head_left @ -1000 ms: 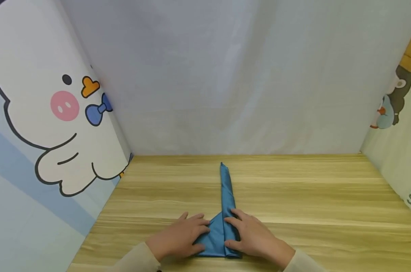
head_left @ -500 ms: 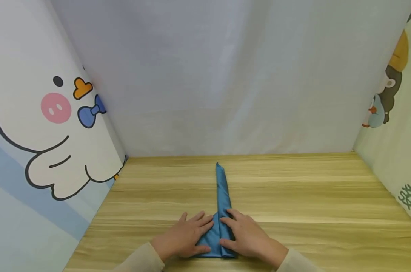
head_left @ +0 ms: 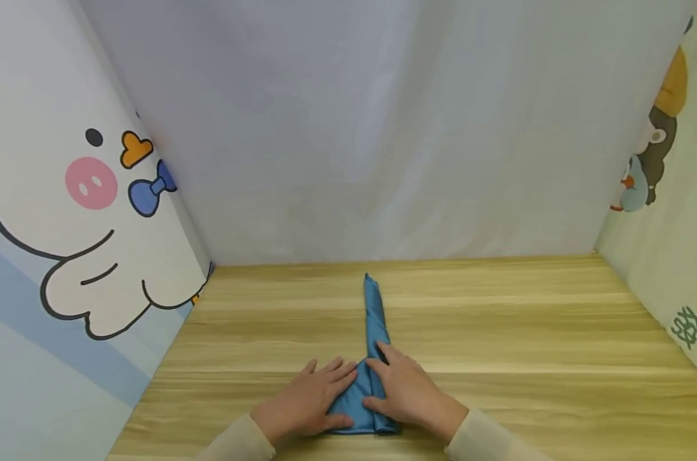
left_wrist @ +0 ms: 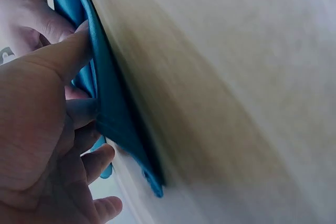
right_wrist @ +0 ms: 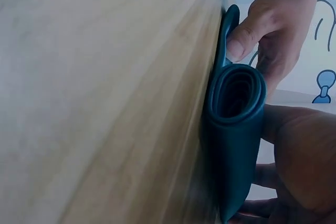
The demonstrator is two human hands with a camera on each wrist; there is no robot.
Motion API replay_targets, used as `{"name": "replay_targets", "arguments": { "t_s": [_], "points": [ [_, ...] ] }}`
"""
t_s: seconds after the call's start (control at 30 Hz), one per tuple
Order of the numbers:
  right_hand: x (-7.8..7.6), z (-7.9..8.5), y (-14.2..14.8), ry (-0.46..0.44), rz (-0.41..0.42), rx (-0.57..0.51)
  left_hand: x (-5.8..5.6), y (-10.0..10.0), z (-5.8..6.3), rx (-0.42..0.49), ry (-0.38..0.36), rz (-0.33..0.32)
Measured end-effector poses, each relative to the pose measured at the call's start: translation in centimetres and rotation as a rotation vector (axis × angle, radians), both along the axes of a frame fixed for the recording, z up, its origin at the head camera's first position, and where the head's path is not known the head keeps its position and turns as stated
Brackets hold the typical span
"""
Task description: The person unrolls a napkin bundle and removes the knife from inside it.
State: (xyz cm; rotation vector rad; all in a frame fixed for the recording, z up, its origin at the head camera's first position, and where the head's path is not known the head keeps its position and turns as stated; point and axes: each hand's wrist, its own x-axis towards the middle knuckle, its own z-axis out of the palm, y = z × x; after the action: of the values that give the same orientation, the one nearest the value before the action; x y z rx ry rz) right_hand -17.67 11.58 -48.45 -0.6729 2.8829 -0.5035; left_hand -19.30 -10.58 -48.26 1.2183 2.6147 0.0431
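A shiny blue cloth (head_left: 352, 404) lies on the wooden table, flat at its left part and rolled into a long narrow tube (head_left: 376, 314) along its right. The roll's near end shows layered coils in the right wrist view (right_wrist: 235, 95). My left hand (head_left: 310, 397) rests on the flat part with fingers extended, the thumb near its front edge. Over the lower roll lies my right hand (head_left: 410, 389), its fingertips and thumb touching the top and left side of the roll. Part of the cloth is hidden beneath both hands.
The wood-grain table (head_left: 498, 320) extends to both sides and behind the cloth. A pale curtain (head_left: 348, 160) hangs along the back. Printed panels stand at the left (head_left: 48, 192) and right (head_left: 665, 269).
The head view has turned slightly right. My left hand has slid rightward over the flat cloth toward the roll. My right hand has shifted a little left across the roll.
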Motion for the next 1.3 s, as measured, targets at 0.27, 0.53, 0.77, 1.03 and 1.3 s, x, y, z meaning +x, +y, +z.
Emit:
{"name": "replay_targets", "arguments": {
  "t_s": [0.27,0.53,0.77,1.03,1.3],
  "points": [
    [0.1,0.2,0.1,0.006,-0.003,0.018,-0.1,-0.2,-0.4,-0.015,0.035,-0.014],
    [0.1,0.1,0.6,-0.016,-0.023,0.014,-0.2,0.0,-0.5,-0.036,0.061,-0.016],
    [0.2,-0.1,0.9,0.0,-0.027,0.002,-0.2,0.1,-0.4,-0.065,0.047,0.012],
    [0.4,-0.7,1.2,-0.005,-0.043,-0.002,-0.1,0.2,-0.7,-0.092,0.069,-0.012],
    [0.1,-0.5,1.2,0.003,-0.044,0.014,-0.1,-0.1,-0.4,-0.095,0.096,-0.018]
  ]
}}
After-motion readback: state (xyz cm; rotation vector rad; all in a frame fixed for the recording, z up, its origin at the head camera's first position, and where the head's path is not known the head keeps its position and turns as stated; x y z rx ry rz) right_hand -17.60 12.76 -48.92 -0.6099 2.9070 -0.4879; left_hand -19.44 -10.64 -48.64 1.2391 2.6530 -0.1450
